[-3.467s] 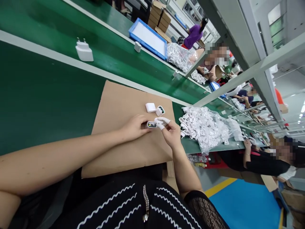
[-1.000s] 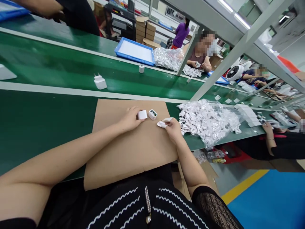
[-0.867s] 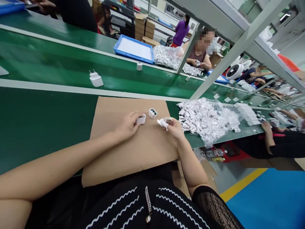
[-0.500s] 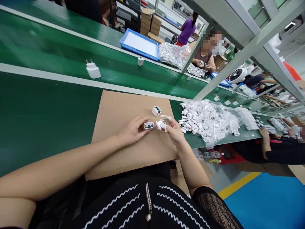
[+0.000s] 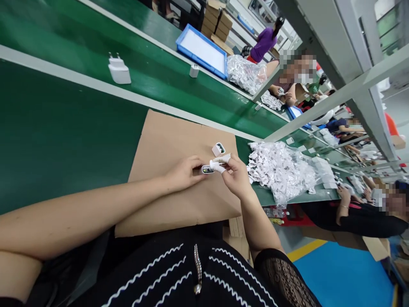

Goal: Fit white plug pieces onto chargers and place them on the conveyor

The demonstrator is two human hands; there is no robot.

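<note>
Two bare hands are brought together over a sheet of brown cardboard (image 5: 179, 140) laid on a green desk (image 5: 64, 119). A white charger casing (image 5: 207, 169), with dark and yellow parts showing in its open end, is grasped by the left hand (image 5: 185, 172), the fingers curled against it as it lies near the cardboard's far edge. A small white piece (image 5: 217, 164) is pinched between thumb and fingers of the right hand (image 5: 237, 177), just beside the casing; its exact shape cannot be made out. A second white charger casing (image 5: 218, 149) is stood on the cardboard, open end up, just beyond both hands and untouched. To the right of the cardboard, a clear plastic bag (image 5: 281, 170) heaped with small white parts is placed on the desk. A white plug charger with two round pins (image 5: 119, 71) and a blue tray (image 5: 201, 51) are seen farther off on the green surface. A co-worker's hand (image 5: 343, 198) is seen at the right, well apart from both hands.
</note>
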